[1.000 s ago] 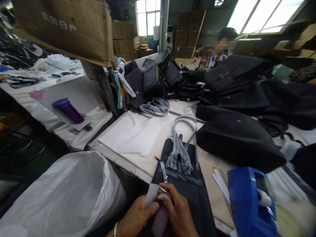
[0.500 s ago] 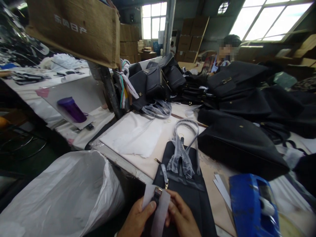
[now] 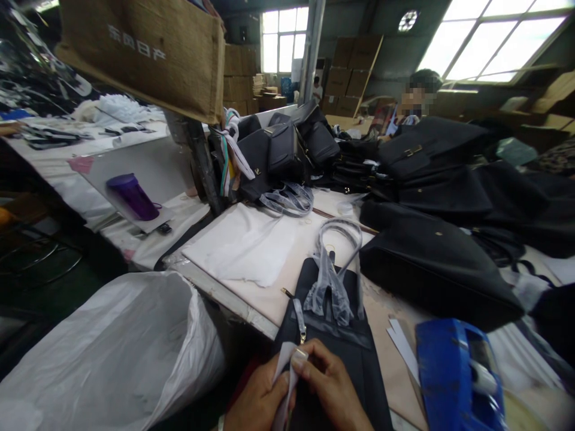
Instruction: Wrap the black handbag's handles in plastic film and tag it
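Observation:
Between both hands is a strip of thin white wrapping sheet [image 3: 283,360], folded over a small strap with a buckle that is now hidden. My left hand [image 3: 258,392] grips the strip from the left, thumb on top. The fingers of my right hand [image 3: 330,380] pinch its upper right edge. Beneath the hands lies a black backpack [image 3: 345,341] on the table edge. Its handle and straps [image 3: 330,293] are wrapped in clear plastic film, and a gold zipper pull [image 3: 302,335] shows just above my fingers.
A large white sack [image 3: 135,347] stands open at the left. White sheets [image 3: 242,245] lie on the table [image 3: 251,305]. Black bags [image 3: 431,257] are piled to the right, near a blue plastic container [image 3: 440,371]. Across the pile sits a person [image 3: 417,99]. A purple cup [image 3: 132,196] stands left.
The white sheet lay open over the buckled strap; now it is folded around it and the buckle is out of sight. My right hand has shifted up and left onto its edge.

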`<state>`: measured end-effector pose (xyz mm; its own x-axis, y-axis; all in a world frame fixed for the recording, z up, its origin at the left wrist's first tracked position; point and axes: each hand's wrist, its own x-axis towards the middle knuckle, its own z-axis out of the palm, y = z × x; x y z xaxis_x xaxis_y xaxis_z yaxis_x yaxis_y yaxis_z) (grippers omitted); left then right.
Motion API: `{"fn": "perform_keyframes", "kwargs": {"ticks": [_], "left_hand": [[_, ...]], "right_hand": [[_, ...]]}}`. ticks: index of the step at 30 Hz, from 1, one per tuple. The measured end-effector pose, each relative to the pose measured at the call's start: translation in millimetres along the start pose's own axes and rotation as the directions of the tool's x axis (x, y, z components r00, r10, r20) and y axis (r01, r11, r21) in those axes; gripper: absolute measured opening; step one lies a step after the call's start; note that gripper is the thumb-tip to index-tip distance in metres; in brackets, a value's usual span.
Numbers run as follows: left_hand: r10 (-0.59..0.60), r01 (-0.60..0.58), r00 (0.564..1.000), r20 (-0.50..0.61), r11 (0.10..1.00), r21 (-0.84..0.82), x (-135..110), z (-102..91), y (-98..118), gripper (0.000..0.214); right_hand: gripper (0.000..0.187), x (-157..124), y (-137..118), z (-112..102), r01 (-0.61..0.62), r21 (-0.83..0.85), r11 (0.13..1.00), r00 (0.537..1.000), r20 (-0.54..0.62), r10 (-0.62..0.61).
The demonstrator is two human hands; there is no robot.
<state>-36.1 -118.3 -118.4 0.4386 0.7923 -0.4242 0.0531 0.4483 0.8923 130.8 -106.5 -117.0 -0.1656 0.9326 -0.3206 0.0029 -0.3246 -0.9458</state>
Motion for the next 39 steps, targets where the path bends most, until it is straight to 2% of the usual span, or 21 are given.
{"fn": "perform_keyframes", "kwargs": {"ticks": [3,6,8,10,12,16,19,21,23,27,30,33,35,39], "left_hand": [[-0.048,0.049,0.999,0.020,0.998,-0.035,-3.4,1.6,3.8,0.045],[0.016,-0.019,1.000,-0.025,0.994,-0.105,-7.5,3.6,2.2,0.051],[0.063,-0.068,0.996,-0.070,0.995,-0.076,-7.2,6.8,-2.8,0.057],[0.065,-0.069,0.992,-0.112,0.997,-0.033,-4.3,11.1,-8.7,0.059],[0.051,-0.055,0.984,-0.168,0.998,-0.020,-0.6,15.2,-12.7,0.057],[0.015,-0.023,0.977,-0.211,0.999,-0.037,2.3,16.6,-13.3,0.050],[-0.001,-0.015,0.986,-0.167,0.996,-0.092,1.6,12.5,-14.7,0.048],[0.003,-0.022,0.990,-0.143,0.991,-0.130,1.6,10.4,-17.0,0.047],[0.001,-0.024,0.988,-0.157,0.989,-0.146,2.4,10.1,-19.0,0.048],[-0.020,-0.021,0.972,-0.232,0.985,-0.174,5.3,15.0,-21.1,0.049],[0.026,-0.090,0.946,-0.323,0.979,-0.184,8.6,21.5,-23.5,0.047],[0.106,-0.163,0.908,-0.405,0.981,-0.109,10.3,27.8,-27.0,0.045],[0.176,-0.177,0.889,-0.422,0.983,0.038,9.3,30.3,-28.7,0.039],[0.367,-0.227,0.863,-0.347,0.895,0.383,5.3,30.8,-30.8,0.030]], "right_hand": [[0.029,-2.2,3.0,1.5,-0.021,-0.009,1.000,0.999,-0.033,0.021],[0.030,-3.6,5.4,4.8,-0.055,-0.027,0.998,0.997,-0.058,0.054],[0.030,-3.7,3.9,7.0,-0.040,-0.119,0.992,0.994,-0.101,0.028],[0.030,-3.4,1.2,8.5,-0.011,-0.203,0.979,0.991,-0.134,-0.017],[0.030,-3.0,-0.3,8.5,0.010,-0.213,0.977,0.991,-0.128,-0.038],[0.029,-3.7,0.8,1.3,0.001,-0.061,0.998,1.000,-0.022,-0.003],[0.034,-5.4,-0.1,-6.9,-0.029,0.095,0.995,0.993,0.119,0.018],[0.036,-5.9,-1.6,-10.2,-0.032,0.117,0.993,0.987,0.157,0.013],[0.033,-5.6,-2.6,-10.5,-0.021,0.071,0.997,0.991,0.137,0.011],[0.034,-3.3,-0.7,-3.6,0.019,-0.038,0.999,0.999,0.027,-0.018],[0.034,-2.3,4.2,3.0,0.004,-0.069,0.998,0.998,-0.064,-0.008],[0.037,-2.1,10.8,7.3,-0.048,-0.059,0.997,0.987,-0.153,0.038],[0.038,-2.1,14.7,8.5,-0.073,-0.021,0.997,0.982,-0.176,0.068],[0.035,-2.0,17.7,7.8,-0.136,0.123,0.983,0.977,-0.145,0.154]]}}
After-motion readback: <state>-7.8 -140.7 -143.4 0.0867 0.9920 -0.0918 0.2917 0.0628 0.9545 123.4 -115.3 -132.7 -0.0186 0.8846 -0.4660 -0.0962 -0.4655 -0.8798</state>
